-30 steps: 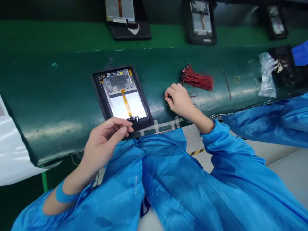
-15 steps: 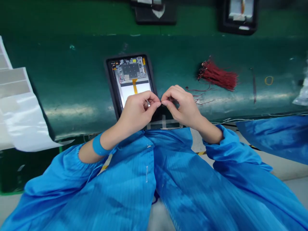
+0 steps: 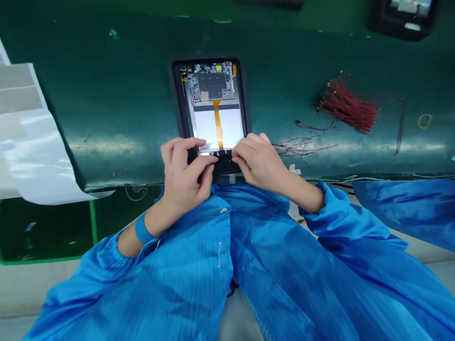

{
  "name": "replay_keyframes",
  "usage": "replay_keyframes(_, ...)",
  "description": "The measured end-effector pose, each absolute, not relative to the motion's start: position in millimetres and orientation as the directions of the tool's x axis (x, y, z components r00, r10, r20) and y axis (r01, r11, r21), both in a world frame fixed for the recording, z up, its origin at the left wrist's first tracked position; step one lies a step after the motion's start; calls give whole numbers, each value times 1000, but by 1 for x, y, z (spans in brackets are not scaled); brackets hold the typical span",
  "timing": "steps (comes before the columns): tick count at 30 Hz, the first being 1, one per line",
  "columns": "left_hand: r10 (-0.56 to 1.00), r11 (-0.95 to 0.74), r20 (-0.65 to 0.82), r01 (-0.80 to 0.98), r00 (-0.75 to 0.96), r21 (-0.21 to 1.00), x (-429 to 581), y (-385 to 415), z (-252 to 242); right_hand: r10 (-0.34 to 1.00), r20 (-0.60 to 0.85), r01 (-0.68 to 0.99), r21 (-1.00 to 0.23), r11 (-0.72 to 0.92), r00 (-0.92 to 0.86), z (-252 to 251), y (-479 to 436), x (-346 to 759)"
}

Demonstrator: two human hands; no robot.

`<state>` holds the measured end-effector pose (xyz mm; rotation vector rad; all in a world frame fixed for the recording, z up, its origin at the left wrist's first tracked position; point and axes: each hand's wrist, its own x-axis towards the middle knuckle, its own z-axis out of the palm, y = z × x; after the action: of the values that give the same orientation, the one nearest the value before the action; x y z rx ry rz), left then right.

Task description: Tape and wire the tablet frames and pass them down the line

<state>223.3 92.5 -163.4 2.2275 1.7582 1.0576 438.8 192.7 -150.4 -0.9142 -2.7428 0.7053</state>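
An opened tablet [image 3: 212,102] in a black frame lies back-up on the green belt [image 3: 113,109], showing a circuit board, a silver panel and an orange flex strip. My left hand [image 3: 185,173] rests on its near left corner, thumb and fingers curled over the frame edge. My right hand [image 3: 258,161] presses on the near right edge with fingers bent together; a small dark part seems pinched at its tips, too small to name. Both fingertips meet at the tablet's bottom edge.
A bundle of thin red wires [image 3: 348,104] lies to the right, with loose wires [image 3: 302,144] near my right hand. White film sheets [image 3: 24,137] hang at the left. Another black-framed unit [image 3: 405,16] sits at the far top right. A co-worker's blue sleeve [image 3: 412,208] is at the right.
My right hand came from the loose wires to meet the left over the tablet. Both hands then lowered onto the tablet's near edge. The view shifted so the tablet sits more central.
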Motion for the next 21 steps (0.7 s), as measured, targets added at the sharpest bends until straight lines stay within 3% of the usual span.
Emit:
replay_keyframes(10, 869, -393, 465, 807, 169, 442, 233, 93, -182, 587, -13, 537, -421, 731, -810, -151, 192, 439)
replay_keyframes(16, 905, -363, 363, 850, 224, 381, 235, 93, -182, 572, -35, 541, -375, 753, -820, -149, 192, 437)
replay_keyframes(21, 902, -366, 359, 864, 239, 346, 239, 96, -178, 550, -37, 536, -285, 794, -834, -142, 192, 449)
